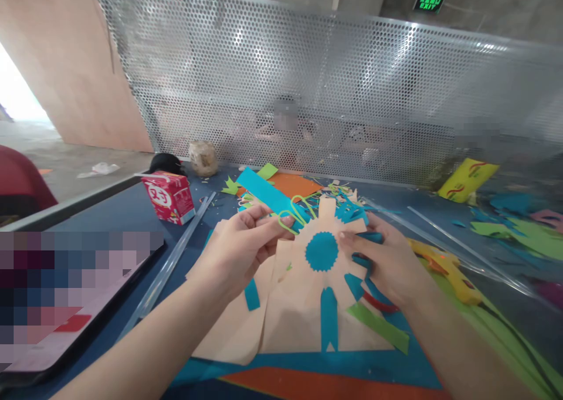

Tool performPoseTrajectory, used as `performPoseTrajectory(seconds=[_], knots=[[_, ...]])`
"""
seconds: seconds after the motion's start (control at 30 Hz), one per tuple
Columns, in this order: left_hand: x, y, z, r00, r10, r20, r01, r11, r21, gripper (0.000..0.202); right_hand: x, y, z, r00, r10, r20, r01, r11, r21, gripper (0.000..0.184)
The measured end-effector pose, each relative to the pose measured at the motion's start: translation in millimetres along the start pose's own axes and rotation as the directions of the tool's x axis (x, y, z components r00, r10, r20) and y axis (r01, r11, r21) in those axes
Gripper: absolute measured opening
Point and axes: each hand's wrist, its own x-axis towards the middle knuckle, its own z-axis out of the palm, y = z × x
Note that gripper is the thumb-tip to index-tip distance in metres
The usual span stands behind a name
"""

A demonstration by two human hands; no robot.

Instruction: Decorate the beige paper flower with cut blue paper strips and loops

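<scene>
A peach felt, petal-edged disc (315, 227) with a blue scalloped circle (322, 251) at its middle is held up before me. My right hand (382, 250) grips its right edge, thumb in front and fingers behind. My left hand (246, 241) pinches a thin light-green looped strip (309, 201) at the disc's upper left; some fingertips are hidden. A blue strip (268, 190) slants just above that hand. Below the disc lie peach sheets (290, 324), a blue notched strip (328, 318) and a green strip (387, 328).
A yellow glue gun (457, 271) lies right of my right hand, its cable running toward me. Clear plastic sticks (176, 253) and a red box (168, 196) are at left, beside a tablet (127, 291). Scraps litter the back, before a perforated metal screen (264, 54).
</scene>
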Motion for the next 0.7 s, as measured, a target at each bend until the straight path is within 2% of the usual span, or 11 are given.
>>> performPoseTrajectory(seconds=[0.7], knots=[[-3.1, 2.8, 2.1, 1.0, -0.013, 0.015, 0.012, 0.999, 0.05, 0.018, -0.1, -0.7, -0.3, 1.0, -0.013, 0.011, 0.013, 1.0, -0.016, 0.022]])
